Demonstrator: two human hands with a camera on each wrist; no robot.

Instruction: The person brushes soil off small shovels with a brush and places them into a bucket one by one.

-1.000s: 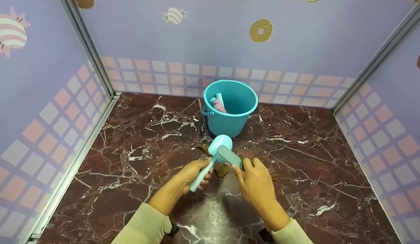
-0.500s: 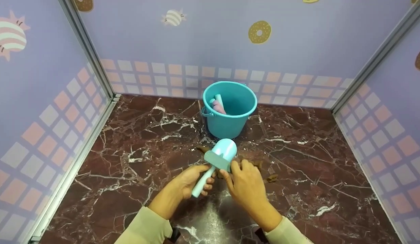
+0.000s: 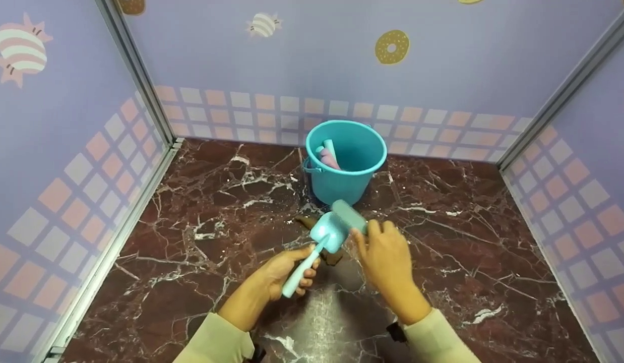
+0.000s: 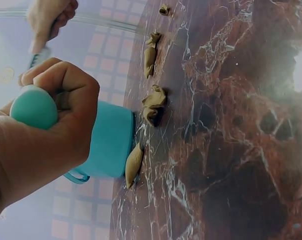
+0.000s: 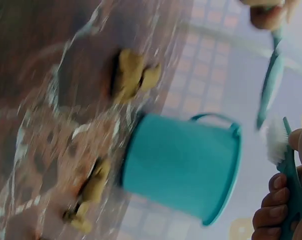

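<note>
A light-blue hand shovel is gripped by its handle in my left hand, above the floor in front of the bucket. My right hand holds a small green-blue brush; its head overlaps the right edge of the shovel blade in the head view. White bristles face the shovel in the right wrist view. Below both tools, brown curled dry leaves lie on the floor, one leaf near the bucket and another crumpled leaf beside it.
The turquoise bucket stands behind the tools, with a pink and light-blue item inside it. Purple patterned walls close off the back and sides. Dark red marbled floor spreads all around, with small white specks on it.
The brush has swung from low across the shovel blade up and right to its edge. The blade has turned, and the right hand has moved a little right and up.
</note>
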